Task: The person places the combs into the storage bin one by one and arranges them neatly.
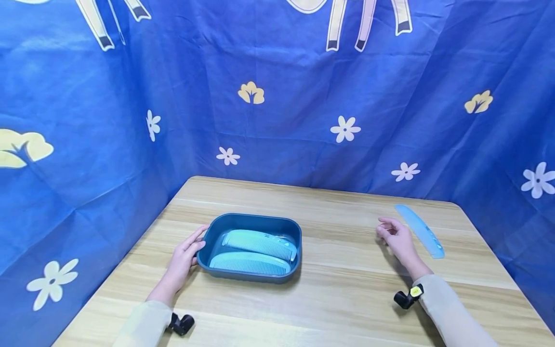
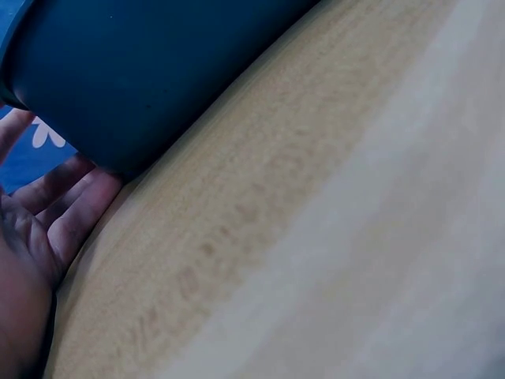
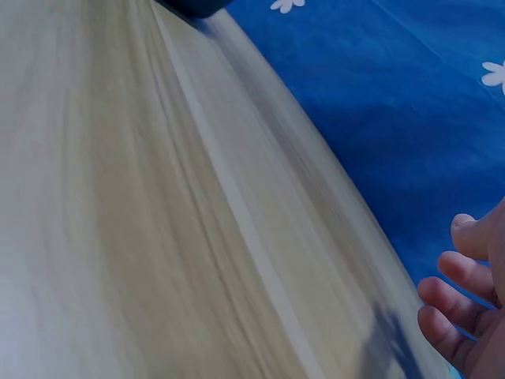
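Note:
In the head view, two light-blue combs lie side by side in a dark blue rectangular tub (image 1: pixel 249 219): the upper comb (image 1: pixel 260 241) and the lower comb (image 1: pixel 251 262). My left hand (image 1: pixel 184 255) rests against the tub's left end. The left wrist view shows its fingers (image 2: pixel 79 201) touching the tub's outer wall low down, near the tabletop. A third light-blue comb (image 1: pixel 420 231) lies slanted at the table's right. Just left of that comb hovers my right hand (image 1: pixel 396 238), fingers loosely bent and holding nothing.
The wooden table (image 1: pixel 338 289) has rounded far corners. A blue patterned curtain (image 1: pixel 295 120) hangs behind it and along both sides. In the right wrist view, a dark corner of the tub (image 3: pixel 193 6) shows at the top.

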`<state>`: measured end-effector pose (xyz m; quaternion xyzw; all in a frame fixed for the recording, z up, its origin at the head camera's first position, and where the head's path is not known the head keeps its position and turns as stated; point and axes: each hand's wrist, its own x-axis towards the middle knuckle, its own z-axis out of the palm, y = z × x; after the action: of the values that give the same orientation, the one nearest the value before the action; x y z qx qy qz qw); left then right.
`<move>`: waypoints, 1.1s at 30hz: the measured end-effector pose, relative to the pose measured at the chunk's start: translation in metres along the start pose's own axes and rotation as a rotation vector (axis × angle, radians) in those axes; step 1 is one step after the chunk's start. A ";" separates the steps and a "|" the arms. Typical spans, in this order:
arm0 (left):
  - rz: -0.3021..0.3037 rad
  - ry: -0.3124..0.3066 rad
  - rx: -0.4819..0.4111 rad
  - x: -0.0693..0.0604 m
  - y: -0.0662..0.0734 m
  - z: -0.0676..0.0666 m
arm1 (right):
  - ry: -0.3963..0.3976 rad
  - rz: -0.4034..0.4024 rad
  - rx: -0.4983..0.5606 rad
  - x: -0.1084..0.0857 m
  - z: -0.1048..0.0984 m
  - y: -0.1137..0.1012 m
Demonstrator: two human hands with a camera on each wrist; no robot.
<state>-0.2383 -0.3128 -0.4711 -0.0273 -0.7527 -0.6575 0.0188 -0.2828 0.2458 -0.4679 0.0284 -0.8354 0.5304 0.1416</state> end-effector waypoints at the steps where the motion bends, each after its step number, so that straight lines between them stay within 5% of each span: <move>1: 0.001 0.001 -0.003 0.000 0.000 0.000 | 0.003 0.002 -0.004 0.001 -0.003 0.001; 18: 0.003 0.004 0.000 -0.001 -0.001 0.000 | 0.092 0.104 -0.147 0.011 -0.052 0.024; 27: 0.002 -0.003 0.003 0.000 0.000 0.000 | 0.081 0.042 -0.386 0.012 -0.075 0.030; 33: 0.004 0.001 0.000 0.000 0.000 0.000 | 0.064 0.031 -0.448 0.014 -0.089 0.036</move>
<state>-0.2381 -0.3132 -0.4713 -0.0286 -0.7526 -0.6575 0.0205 -0.2854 0.3427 -0.4607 -0.0338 -0.9277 0.3342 0.1627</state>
